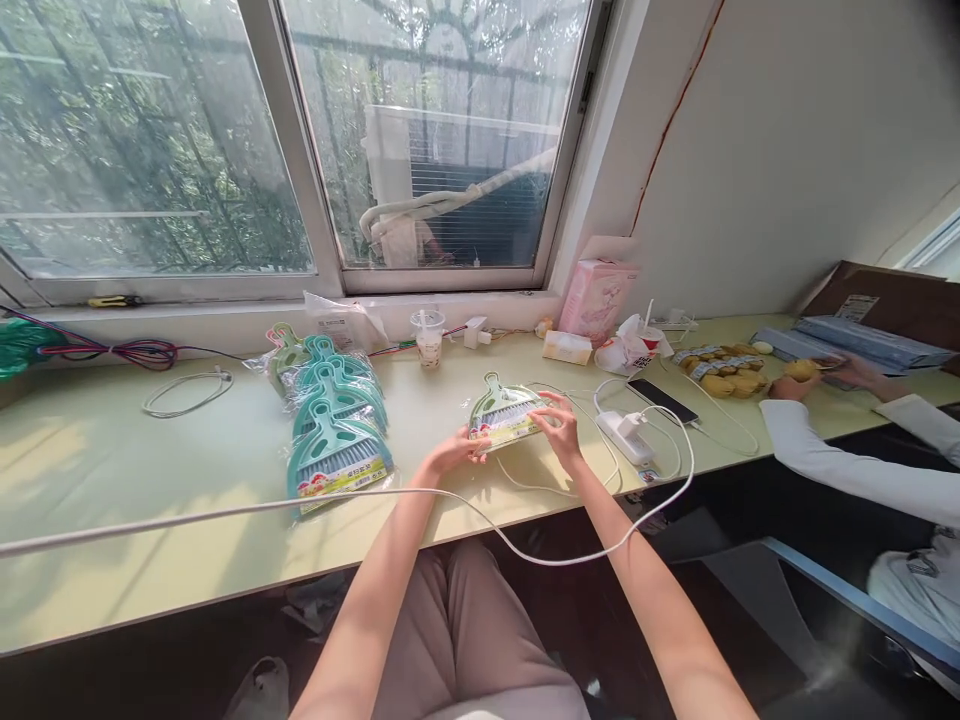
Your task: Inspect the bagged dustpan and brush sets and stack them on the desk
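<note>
A green dustpan-and-brush set (pixel 504 412) in clear wrapping is held between my two hands near the table's front edge. My left hand (pixel 457 451) grips its lower left corner, with the fingers partly under it. At its right side, my right hand (pixel 559 425) holds the wrapping with bent fingers. To the left lies an overlapping row of wrapped teal sets (pixel 339 450), with a green set (pixel 285 350) at its back end. The sets have a colourful label along the bristle edge.
A white cable (pixel 525 553) hangs across the front above my forearms. A power strip (pixel 626 438), a phone (pixel 663 400) and a drink cup (pixel 430 340) are on the table (pixel 225 440). At the right, another person's hands are beside yellow-brown items (pixel 724 372).
</note>
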A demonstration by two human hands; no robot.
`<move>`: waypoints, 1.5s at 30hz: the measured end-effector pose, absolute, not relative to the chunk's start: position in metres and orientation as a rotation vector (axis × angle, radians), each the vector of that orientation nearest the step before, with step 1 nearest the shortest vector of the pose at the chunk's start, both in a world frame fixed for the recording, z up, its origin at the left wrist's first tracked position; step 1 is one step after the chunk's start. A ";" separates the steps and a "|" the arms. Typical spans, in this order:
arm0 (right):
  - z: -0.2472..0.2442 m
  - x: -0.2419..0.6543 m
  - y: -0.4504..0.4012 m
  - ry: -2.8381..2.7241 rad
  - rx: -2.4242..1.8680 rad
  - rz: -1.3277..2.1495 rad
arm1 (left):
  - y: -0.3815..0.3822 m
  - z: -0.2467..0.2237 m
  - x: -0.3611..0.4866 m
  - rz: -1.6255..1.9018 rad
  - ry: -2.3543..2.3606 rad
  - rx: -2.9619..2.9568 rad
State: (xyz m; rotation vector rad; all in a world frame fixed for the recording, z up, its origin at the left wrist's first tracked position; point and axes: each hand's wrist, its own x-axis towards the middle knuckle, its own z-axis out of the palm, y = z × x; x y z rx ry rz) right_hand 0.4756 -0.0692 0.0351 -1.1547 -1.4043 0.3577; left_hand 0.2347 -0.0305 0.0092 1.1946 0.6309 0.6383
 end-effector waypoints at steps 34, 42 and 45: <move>0.014 0.284 -0.133 -1.951 -0.840 1.270 | -0.276 -0.007 0.057 1.331 2.166 1.356; -0.010 0.219 -0.087 -2.069 -0.997 0.783 | -0.219 -0.004 0.012 0.988 2.533 1.531; -0.017 0.211 -0.067 -1.920 -1.076 0.697 | -0.182 -0.003 -0.004 1.142 2.343 1.584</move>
